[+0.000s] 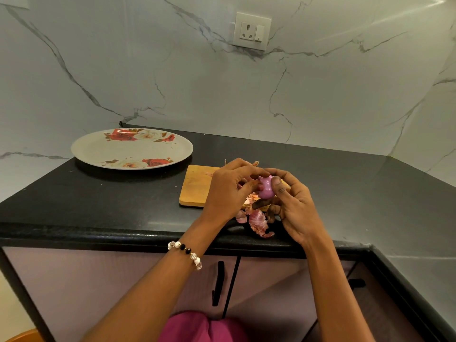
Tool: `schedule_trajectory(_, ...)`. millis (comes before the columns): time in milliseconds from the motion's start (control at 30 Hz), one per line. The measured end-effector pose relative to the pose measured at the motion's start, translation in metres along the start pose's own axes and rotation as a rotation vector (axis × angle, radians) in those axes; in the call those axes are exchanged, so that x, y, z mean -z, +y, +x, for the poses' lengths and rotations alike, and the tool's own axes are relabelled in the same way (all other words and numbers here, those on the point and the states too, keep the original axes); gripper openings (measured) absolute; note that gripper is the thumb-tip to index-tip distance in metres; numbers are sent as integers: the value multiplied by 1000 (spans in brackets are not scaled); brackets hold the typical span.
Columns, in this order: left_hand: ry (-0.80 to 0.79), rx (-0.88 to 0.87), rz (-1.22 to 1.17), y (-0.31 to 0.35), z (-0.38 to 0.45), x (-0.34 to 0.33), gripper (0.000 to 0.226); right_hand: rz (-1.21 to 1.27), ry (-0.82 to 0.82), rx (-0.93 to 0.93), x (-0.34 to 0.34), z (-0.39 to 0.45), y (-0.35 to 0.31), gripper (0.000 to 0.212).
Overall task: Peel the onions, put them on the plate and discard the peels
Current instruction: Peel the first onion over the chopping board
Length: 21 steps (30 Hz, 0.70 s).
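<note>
Holding a purple onion (266, 190) between them, both hands work above the near edge of a wooden cutting board (197, 186) on the black counter (98, 193). The left hand (229, 191) has its fingers curled over the onion's top and left side, gripping it. The right hand (291, 206) grips the onion from the 3 o'clock side, thumb pressed flat against its glossy surface, remaining fingers curled beneath. The onion's visible face is smooth and bare of dry skin.

Loose pink and purple peels (256, 222) lie on the counter at 6 o'clock from the onion, at the board's near edge and close to the counter's front lip. A few thin scraps (209, 173) rest on the board surface.

A floral plate (98, 149) sits at 10 o'clock from the board, well apart from it, with nothing on it. A beaded bracelet (186, 253) is worn on the left wrist. A wall socket (252, 31) is mounted on the marble backsplash at 12 o'clock.
</note>
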<state>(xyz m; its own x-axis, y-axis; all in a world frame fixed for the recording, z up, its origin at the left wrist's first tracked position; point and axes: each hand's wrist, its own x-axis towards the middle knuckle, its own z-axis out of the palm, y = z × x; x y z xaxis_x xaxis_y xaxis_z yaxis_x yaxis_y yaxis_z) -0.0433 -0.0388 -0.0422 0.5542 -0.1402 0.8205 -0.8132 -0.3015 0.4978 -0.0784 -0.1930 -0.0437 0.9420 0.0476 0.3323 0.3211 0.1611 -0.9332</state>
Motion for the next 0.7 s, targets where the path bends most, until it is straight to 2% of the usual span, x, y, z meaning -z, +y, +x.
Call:
schedule_trajectory(333,63,-2,21,0,-1,3,10,-39,1,-8,2,2,3,41)
schedule_trajectory(700,21,0,0,-1,-1,2,12,-60,11,-10,3,3,6,40)
